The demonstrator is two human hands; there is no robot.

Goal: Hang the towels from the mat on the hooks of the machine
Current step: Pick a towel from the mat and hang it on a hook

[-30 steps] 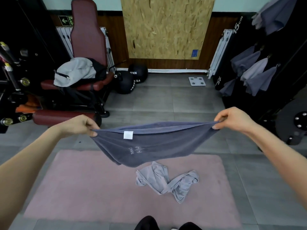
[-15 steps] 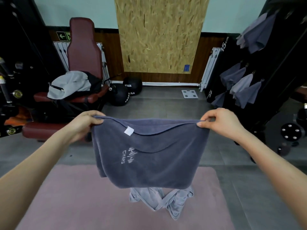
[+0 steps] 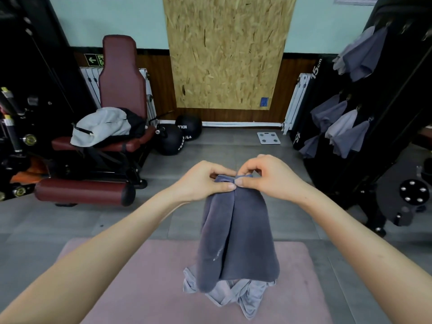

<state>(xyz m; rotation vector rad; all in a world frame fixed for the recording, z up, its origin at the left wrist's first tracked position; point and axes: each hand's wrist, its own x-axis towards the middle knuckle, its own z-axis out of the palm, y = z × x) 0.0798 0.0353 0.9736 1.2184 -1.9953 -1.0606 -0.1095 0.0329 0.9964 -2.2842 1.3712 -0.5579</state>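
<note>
Two hands hold one dark grey towel by its gathered top edge, and their thumb tips are just beside each other. The left hand has its fingers curled round the left part of the edge, with the thumb pressed on the cloth. The right hand pinches the right part between thumb and forefinger. The towel hangs down from the hands in long folds, above the grey floor and the far edge of a pink mat. Its lower end covers part of a light grey towel, which lies crumpled on the mat. On the right stands a black machine, and several grey towels hang on its side. On the left is a dark red bench with a pale jacket on the seat, and two black balls lie near the wall.
</note>
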